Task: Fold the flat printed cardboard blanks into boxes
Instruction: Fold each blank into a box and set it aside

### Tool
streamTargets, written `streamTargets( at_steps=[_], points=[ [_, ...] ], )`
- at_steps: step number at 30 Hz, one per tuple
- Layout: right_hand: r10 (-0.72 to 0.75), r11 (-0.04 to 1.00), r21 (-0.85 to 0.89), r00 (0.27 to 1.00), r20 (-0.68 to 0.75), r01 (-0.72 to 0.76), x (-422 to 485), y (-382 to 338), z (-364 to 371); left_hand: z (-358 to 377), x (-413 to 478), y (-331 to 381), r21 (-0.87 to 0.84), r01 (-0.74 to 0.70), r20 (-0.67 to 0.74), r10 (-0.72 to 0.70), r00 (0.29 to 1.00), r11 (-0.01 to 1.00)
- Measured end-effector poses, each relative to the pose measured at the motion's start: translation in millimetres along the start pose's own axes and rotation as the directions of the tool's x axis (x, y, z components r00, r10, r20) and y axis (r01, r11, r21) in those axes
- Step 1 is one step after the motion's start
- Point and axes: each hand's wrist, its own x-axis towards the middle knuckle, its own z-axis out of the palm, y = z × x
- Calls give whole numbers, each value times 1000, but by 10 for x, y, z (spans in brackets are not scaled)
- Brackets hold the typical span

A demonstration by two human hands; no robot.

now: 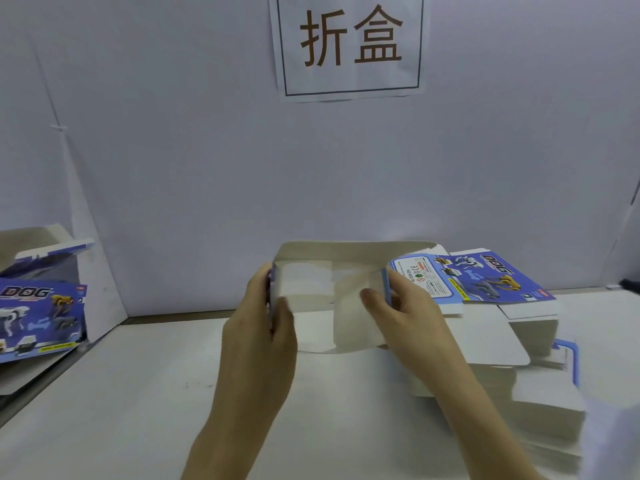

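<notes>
A half-folded cardboard box (332, 271) is held above the white table, its grey-white inside facing me and its open end up. My left hand (263, 320) grips its left wall, thumb inside and fingers outside on the blue printed face. My right hand (401, 317) grips the right wall the same way, thumb pressing an inner flap. A lower flap hangs toward the table. To the right lies a stack of flat blanks (502, 341), the top one (485, 278) showing blue DOG print.
A folded DOG box (38, 317) stands at the far left by a white side panel. A white back wall carries a paper sign (349, 43) with two characters. The table (121, 393) spreads in front of me. A white sleeve shows at the lower right.
</notes>
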Motion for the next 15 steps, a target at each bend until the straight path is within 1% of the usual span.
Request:
streamTargets(
  at_steps=[2,3,4,5,6,7,8,9,10,12,15],
  points=[
    [115,984,136,993,23,-117,26,24,-29,-17,-5,6,-209,4,73,12,997,978],
    [182,960,215,983,13,-181,45,42,-37,-32,-3,7,-289,-12,102,44,994,957],
    [242,924,304,970,4,-232,58,48,-45,-37,-8,0,-292,-83,109,119,987,953],
    [285,884,384,958,4,-265,68,49,-51,-28,-13,-18,-204,-202,110,228,968,958],
    [311,852,438,950,15,-286,65,43,-55,2,-20,-35,-42,-311,127,313,941,950],
    [315,840,454,948,36,-297,67,41,-59,49,-26,-79,141,-393,151,373,915,908],
    [302,851,434,952,59,-297,60,42,-67,88,-27,-116,298,-436,161,405,900,849],
    [282,872,394,956,83,-291,57,44,-71,111,-25,-140,384,-416,161,384,909,824],
    [268,888,357,957,112,-290,49,36,-79,115,-15,-150,418,-377,159,342,926,827],
    [254,889,347,952,170,-299,26,0,-106,103,-6,-153,443,-335,162,294,942,831],
    [189,922,311,969,158,-230,3,-16,-183,104,-45,-155,422,-352,167,310,936,836]
  ],
)
